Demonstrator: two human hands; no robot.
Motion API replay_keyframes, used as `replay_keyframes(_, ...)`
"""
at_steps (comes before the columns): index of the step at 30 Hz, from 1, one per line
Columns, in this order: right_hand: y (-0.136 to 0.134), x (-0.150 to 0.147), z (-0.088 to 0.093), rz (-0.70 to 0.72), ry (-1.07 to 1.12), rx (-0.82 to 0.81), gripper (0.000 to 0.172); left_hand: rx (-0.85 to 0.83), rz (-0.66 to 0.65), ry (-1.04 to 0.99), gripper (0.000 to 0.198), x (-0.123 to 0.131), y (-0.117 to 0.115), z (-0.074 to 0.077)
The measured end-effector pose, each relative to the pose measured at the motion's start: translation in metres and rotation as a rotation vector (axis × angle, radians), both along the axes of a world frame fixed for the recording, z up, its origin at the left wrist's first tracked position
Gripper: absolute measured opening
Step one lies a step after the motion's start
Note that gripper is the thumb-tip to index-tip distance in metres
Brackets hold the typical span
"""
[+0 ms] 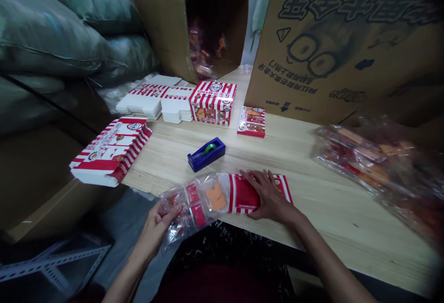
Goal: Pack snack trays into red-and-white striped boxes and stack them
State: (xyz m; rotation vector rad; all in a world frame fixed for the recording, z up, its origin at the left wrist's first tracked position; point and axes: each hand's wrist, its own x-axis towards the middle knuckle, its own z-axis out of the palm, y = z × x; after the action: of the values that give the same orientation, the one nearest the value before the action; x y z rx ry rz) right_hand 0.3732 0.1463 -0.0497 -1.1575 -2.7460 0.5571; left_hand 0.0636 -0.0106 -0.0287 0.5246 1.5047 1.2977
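Note:
Between the thumb and fingers of my left hand (161, 229) is the left end of a clear plastic bag (180, 224) with red and orange pieces in it. The bag's right end, with an orange piece inside, lies at the open white end of a red-and-white striped carton (244, 194). My right hand (268, 196) grips that carton across its width, fingers over the top and thumb at the near edge. Whether the bag's tip is inside the carton I cannot tell. Just beyond, a blue tape dispenser (207, 155) with green tape sits on the table.
Stacked flat cartons (113, 148) lie at the left table edge, and more white stacks (176, 104) stand behind. A striped box (213, 102) and a small carton (251, 121) are farther back. Bagged pieces (374, 159) lie right. Large cardboard boxes (163, 30) line the back.

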Motion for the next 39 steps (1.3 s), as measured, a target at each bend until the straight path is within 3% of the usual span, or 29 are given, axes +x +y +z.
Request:
replay_keyframes(8, -0.019, 0.003, -0.002, -0.002, 0.036, -0.049, 0.129, -0.066, -0.419, -0.045, 0.043, -0.035, 0.037, 0.009)
replay_keyframes(11, -0.021, 0.002, -0.006, -0.008, 0.057, -0.023, 0.129, -0.063, -0.503, -0.008, 0.027, -0.042, 0.049, 0.009)
replay_keyframes(17, -0.026, 0.001, -0.007, -0.014, 0.030, -0.004, 0.125, -0.096, -0.669, 0.005, 0.036, -0.039, 0.070, 0.007)
replay_keyframes(25, -0.041, -0.002, -0.007, -0.046, 0.094, -0.027, 0.125, -0.118, -0.766, -0.070, 0.053, -0.050, 0.085, 0.020)
replay_keyframes(27, -0.045, -0.005, -0.007, -0.061, 0.093, -0.019, 0.125, -0.097, -0.789, -0.054, 0.048, -0.050, 0.087, 0.016)
replay_keyframes(33, -0.050, -0.002, -0.011, -0.078, 0.093, -0.032, 0.123, -0.071, -0.973, -0.090, 0.026, -0.050, 0.103, -0.013)
replay_keyframes(39, -0.057, -0.004, -0.015, -0.115, 0.105, 0.027, 0.124, -0.033, -1.001, -0.067, 0.022, -0.069, 0.115, -0.008)
